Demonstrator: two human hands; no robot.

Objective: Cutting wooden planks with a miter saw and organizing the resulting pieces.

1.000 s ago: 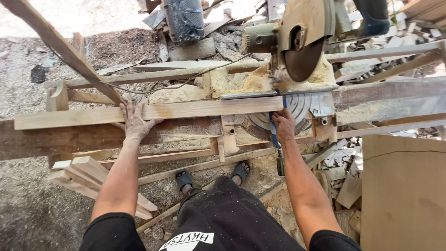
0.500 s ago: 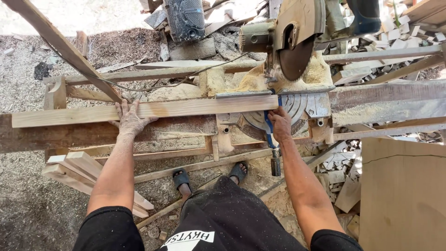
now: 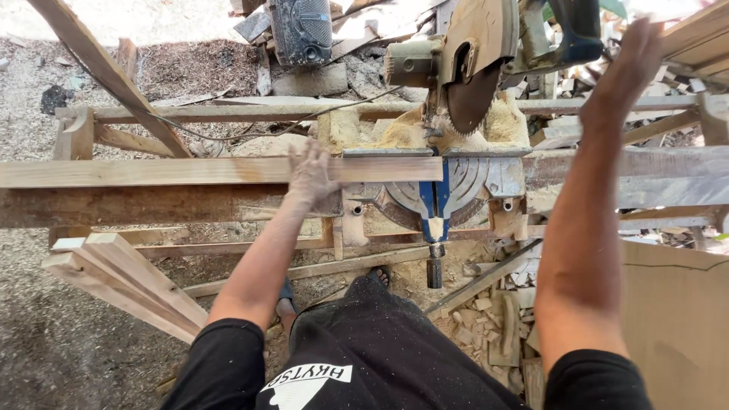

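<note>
A long pale wooden plank (image 3: 152,171) lies across the mitre saw's base (image 3: 456,186), its right end under the raised round blade (image 3: 472,95). My left hand (image 3: 311,173) presses flat on the plank, fingers spread, just left of the saw. My right hand (image 3: 626,72) is lifted high at the right, blurred, close to the saw's dark blue handle (image 3: 573,30), holding nothing that I can see. The blade sits up, clear of the wood. Heaps of yellow sawdust (image 3: 395,133) lie behind the fence.
A rough timber frame (image 3: 152,205) carries the saw. Cut wooden slats (image 3: 121,277) are stacked at lower left, small offcuts (image 3: 493,319) litter the ground at lower right, and a plywood sheet (image 3: 676,319) stands at the right. A slanted beam (image 3: 99,64) crosses upper left.
My left hand slid right along the plank toward the saw. My right hand left the saw's front and rose up to the right, near the handle.
</note>
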